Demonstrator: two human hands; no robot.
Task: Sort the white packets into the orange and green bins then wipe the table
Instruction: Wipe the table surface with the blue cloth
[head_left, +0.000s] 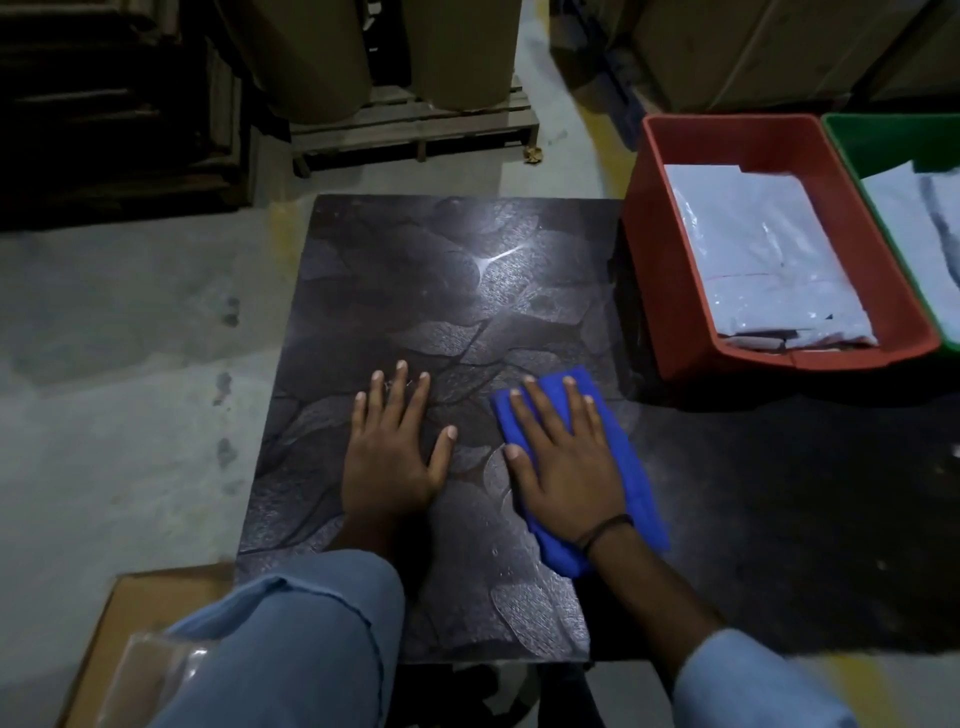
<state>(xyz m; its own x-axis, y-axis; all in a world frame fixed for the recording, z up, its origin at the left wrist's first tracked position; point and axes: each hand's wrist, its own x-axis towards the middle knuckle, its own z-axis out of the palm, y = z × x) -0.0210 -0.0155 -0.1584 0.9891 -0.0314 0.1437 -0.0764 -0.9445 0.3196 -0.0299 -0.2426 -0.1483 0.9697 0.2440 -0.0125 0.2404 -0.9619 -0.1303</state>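
Dark, leaf-patterned, glossy rectangular worktop (415, 270): a bright light reflection shows on its far half.

Left grip (389, 447): bare hand, palm down and flat on the worktop near its middle. Fingers are straight and spread, and it holds nothing.

Right grip (566, 457): bare hand, palm down, pressing a folded blue cloth (641, 499) against the worktop just right of the left grip. Fingers are straight and slightly spread on top of the cloth, not curled round it. The cloth shows beyond the fingertips and along the outer side of the hand to past the wrist. A thin dark band (608, 530) circles the right wrist. Both forearms wear light blue sleeves (291, 649).

Orange rectangular plastic bin (644, 260): stands at the far right of the worktop. Whether it rests on the worktop cannot be told. It contains a stack of white plastic-wrapped packets (769, 260).

Green plastic bin (852, 140): directly right of the orange bin, side by side, and partly cut off by the frame. More white packets (914, 218) lie inside.

Surroundings: grey concrete floor (130, 312); an open brown cardboard box (135, 603) at near left; a wooden pallet (415, 130) carrying tall brown cylinders (467, 52) beyond the worktop.
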